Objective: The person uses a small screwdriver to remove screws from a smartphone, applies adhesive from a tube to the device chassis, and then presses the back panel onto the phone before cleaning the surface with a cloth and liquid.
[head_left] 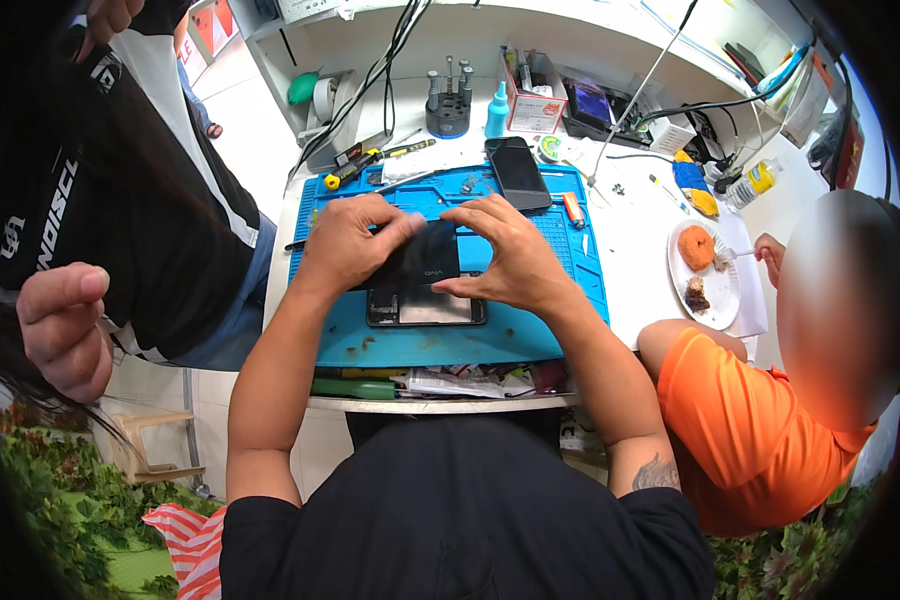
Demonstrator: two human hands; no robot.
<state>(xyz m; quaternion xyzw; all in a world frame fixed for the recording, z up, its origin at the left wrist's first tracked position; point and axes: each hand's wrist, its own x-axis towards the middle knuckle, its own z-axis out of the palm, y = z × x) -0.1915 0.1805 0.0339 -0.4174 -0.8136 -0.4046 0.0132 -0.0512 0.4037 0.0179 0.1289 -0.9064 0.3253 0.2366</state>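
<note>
Both of my hands hold a black phone back cover (415,262), tilted above the blue work mat (510,345). My left hand (352,242) is closed on its left side, thumb along the upper edge. From the right, my right hand (515,255) grips it between the thumb below and the fingers above. Directly beneath lies an opened phone (435,310), its silvery inside facing up and its far part hidden by the cover. Farther back on the mat rests another dark phone (518,172), with a small orange and white tube (573,210) beside it.
Behind the mat are a screwdriver stand (448,115), a blue bottle (497,110) and a box of supplies (536,95). A person in orange (760,420) sits at right by a plate of food (682,265). Another person (140,190) stands at left. Cables (385,70) hang nearby.
</note>
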